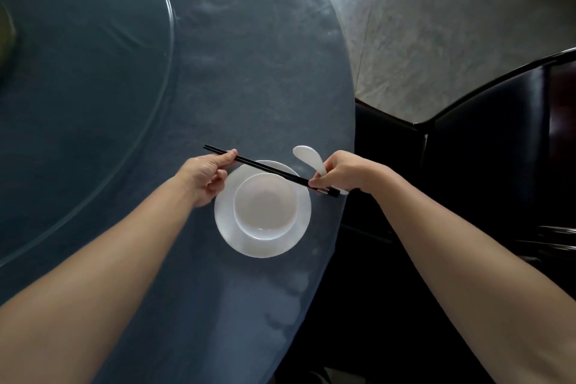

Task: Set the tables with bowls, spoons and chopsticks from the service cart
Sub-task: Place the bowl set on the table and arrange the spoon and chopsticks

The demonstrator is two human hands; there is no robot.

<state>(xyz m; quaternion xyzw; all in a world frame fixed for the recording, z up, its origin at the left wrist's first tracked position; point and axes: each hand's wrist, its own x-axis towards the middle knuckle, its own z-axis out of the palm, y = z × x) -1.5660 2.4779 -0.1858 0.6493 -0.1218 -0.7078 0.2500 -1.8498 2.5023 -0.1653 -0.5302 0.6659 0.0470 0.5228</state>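
The bowl (265,206), plate (227,224) and spoon (308,157) look like smooth white glazed ceramic. The chopsticks (268,169) are glossy black. The surface (249,72) wears blue cloth under wrinkled clear plastic. The turntable (78,56) is glass. The chair (486,140) is shiny dark leather; the floor (452,9) is veined stone.

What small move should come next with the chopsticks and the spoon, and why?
Probably the left hand should draw the chopsticks clear of the right hand. Both hands hold the chopsticks above the bowl, and the right hand grips the spoon as well. The bowl stands empty on the plate, so a freed right hand could then lay the spoon in it.
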